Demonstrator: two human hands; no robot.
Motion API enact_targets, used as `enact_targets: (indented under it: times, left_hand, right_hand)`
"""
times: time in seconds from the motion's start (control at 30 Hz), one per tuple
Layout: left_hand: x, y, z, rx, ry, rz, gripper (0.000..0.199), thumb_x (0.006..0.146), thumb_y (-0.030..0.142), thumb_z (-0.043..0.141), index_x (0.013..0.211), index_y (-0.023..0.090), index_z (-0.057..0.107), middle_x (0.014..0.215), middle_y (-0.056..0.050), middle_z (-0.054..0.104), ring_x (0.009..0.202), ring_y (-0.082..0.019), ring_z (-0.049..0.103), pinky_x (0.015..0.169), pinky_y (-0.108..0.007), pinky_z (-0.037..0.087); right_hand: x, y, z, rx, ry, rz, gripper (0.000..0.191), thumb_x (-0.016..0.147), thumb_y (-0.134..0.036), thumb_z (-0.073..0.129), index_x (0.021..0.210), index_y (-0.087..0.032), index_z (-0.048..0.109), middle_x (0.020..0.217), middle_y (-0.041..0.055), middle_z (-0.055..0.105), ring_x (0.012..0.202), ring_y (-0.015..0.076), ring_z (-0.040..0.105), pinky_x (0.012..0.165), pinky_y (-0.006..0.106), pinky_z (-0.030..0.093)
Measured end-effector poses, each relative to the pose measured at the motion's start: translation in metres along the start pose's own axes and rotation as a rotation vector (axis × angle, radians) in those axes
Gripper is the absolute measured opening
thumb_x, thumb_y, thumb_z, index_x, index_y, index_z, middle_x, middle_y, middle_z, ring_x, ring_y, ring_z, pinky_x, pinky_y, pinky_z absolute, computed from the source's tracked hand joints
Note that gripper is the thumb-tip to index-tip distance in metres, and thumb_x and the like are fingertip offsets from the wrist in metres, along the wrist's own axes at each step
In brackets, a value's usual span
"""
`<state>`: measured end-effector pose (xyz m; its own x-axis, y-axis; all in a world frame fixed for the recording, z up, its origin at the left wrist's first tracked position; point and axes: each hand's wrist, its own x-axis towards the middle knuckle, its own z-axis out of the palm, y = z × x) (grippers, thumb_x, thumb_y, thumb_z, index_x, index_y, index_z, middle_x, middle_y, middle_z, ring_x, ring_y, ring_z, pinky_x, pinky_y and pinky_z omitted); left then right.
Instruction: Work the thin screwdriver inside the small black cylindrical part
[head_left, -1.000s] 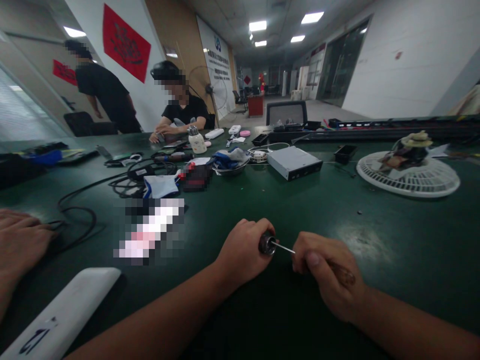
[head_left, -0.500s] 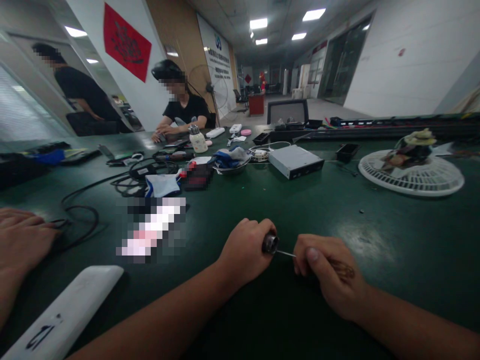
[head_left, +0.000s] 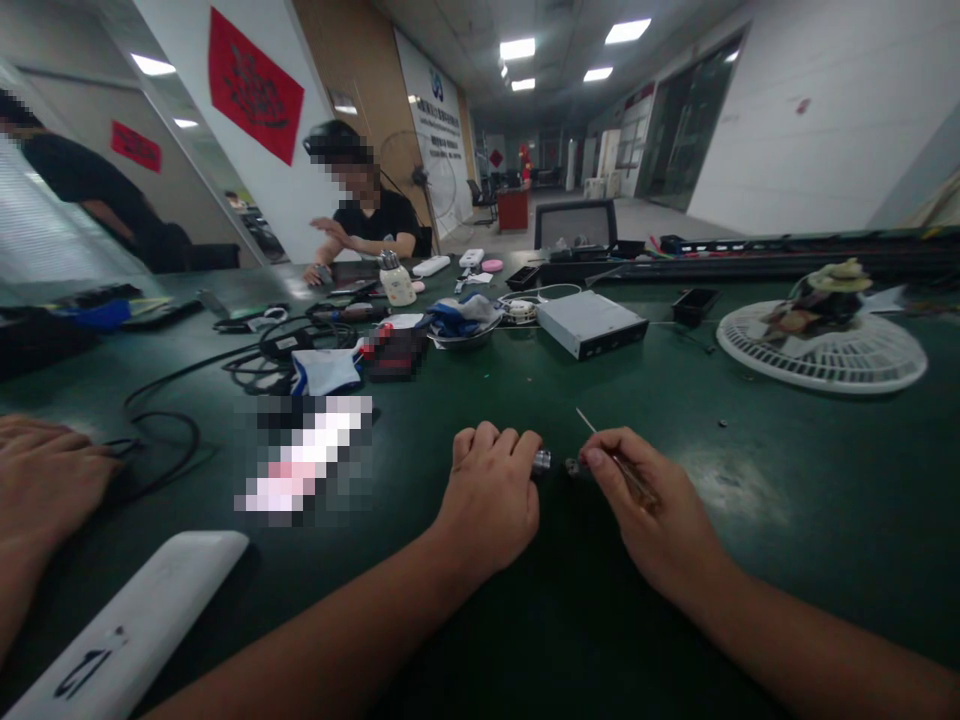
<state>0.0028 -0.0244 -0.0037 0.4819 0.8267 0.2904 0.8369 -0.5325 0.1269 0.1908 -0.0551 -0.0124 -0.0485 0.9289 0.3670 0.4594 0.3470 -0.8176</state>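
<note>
1. Since the earlier frame, the tool's shaft has swung from the cylinder's mouth to point up and away; the left hand has turned knuckles-up, and a small part now shows between the hands.
2. Left hand [head_left: 491, 490]: closed around the metal cylinder [head_left: 542, 461], only its end exposed, facing the right hand, above the green table [head_left: 645, 400].
3. Right hand [head_left: 660, 505]: grips the thin-shafted tool [head_left: 636, 484] by its amber handle.
4. Small part [head_left: 573, 467]: at the right fingertips; whether pinched cannot be told.
5. Progress, as judged: tool clear of the cylinder, small part outside it. Its origin is unconfirmed; anything left inside is hidden.
</note>
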Motion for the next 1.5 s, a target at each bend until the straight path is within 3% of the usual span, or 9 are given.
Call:
enact_targets:
  times: [0.13,0.2,0.4,0.63,0.87,1.0,1.2,1.33,1.5]
  left_hand:
    - [0.001,-0.003,0.004,-0.056,-0.011,-0.052,0.028,0.086,0.014,0.046,0.11,0.02,0.058,0.101,-0.008,0.065,0.095,-0.028,0.054,0.088,-0.046,0.035]
    - [0.002,-0.005,0.006,-0.091,-0.013,-0.088,0.028,0.085,0.014,0.047,0.11,0.02,0.057,0.102,-0.007,0.065,0.096,-0.027,0.055,0.087,-0.044,0.036]
    - [0.002,-0.005,0.007,-0.143,0.016,-0.127,0.02,0.089,0.03,0.055,0.105,0.019,0.057,0.096,-0.007,0.065,0.089,-0.027,0.057,0.084,-0.044,0.038]
    - [0.003,-0.002,0.004,-0.216,0.028,-0.05,0.025,0.094,0.042,0.055,0.104,0.019,0.058,0.093,-0.005,0.065,0.086,-0.026,0.057,0.082,-0.044,0.038]
    - [0.004,-0.002,-0.001,-0.301,-0.069,0.137,0.022,0.092,0.037,0.061,0.105,0.02,0.059,0.097,-0.004,0.064,0.088,-0.024,0.056,0.083,-0.041,0.038]
    - [0.003,-0.003,-0.002,-0.339,-0.061,0.192,0.026,0.091,0.039,0.064,0.107,0.019,0.059,0.096,-0.003,0.064,0.089,-0.023,0.056,0.086,-0.042,0.037]
    - [0.003,-0.005,0.001,-0.372,-0.006,0.14,0.031,0.089,0.04,0.069,0.108,0.019,0.058,0.097,-0.002,0.064,0.091,-0.023,0.057,0.088,-0.041,0.037]
    - [0.003,-0.005,0.003,-0.369,0.025,0.102,0.031,0.086,0.037,0.072,0.108,0.02,0.058,0.099,-0.003,0.065,0.093,-0.023,0.059,0.09,-0.042,0.037]
    - [0.004,-0.006,0.002,-0.382,0.017,0.127,0.031,0.085,0.039,0.073,0.105,0.021,0.058,0.097,-0.002,0.066,0.092,-0.023,0.059,0.089,-0.041,0.037]
  right_hand:
    - [0.004,0.005,0.004,-0.168,-0.1,-0.04,0.006,0.094,-0.021,0.061,0.096,-0.024,0.066,0.099,0.0061,0.069,0.096,0.0257,0.063,0.084,0.044,0.05]
    - [0.004,0.004,0.004,-0.231,-0.156,-0.057,0.013,0.086,-0.011,0.065,0.09,-0.023,0.065,0.101,0.0057,0.07,0.101,0.0271,0.062,0.088,0.046,0.05]
    - [0.003,0.002,-0.002,-0.202,-0.237,-0.009,0.019,0.083,-0.004,0.057,0.085,-0.023,0.061,0.09,0.0033,0.066,0.081,0.0219,0.065,0.071,0.037,0.052]
    - [0.004,0.006,-0.004,0.101,-0.109,0.0,0.021,0.078,-0.002,0.058,0.082,-0.023,0.052,0.098,0.0026,0.07,0.096,0.0222,0.069,0.082,0.037,0.053]
    - [0.005,0.002,-0.001,0.35,-0.065,-0.008,0.022,0.079,-0.007,0.065,0.081,-0.023,0.051,0.096,0.0026,0.072,0.097,0.0211,0.07,0.084,0.035,0.056]
    - [0.003,0.001,-0.002,0.349,-0.06,0.004,0.022,0.079,-0.006,0.066,0.079,-0.023,0.052,0.096,0.0023,0.073,0.097,0.0206,0.071,0.083,0.033,0.057]
    - [0.004,0.009,-0.001,0.357,-0.02,0.075,0.02,0.082,-0.013,0.071,0.076,-0.022,0.054,0.094,0.003,0.076,0.093,0.0209,0.073,0.079,0.032,0.058]
    - [0.003,0.011,0.001,0.373,-0.056,0.053,0.019,0.086,-0.017,0.069,0.076,-0.022,0.054,0.1,0.0041,0.077,0.1,0.0219,0.073,0.083,0.033,0.058]
    - [0.002,0.007,-0.001,0.264,-0.03,0.033,0.023,0.084,-0.016,0.07,0.075,-0.023,0.051,0.096,0.0023,0.075,0.093,0.0205,0.072,0.078,0.031,0.056]
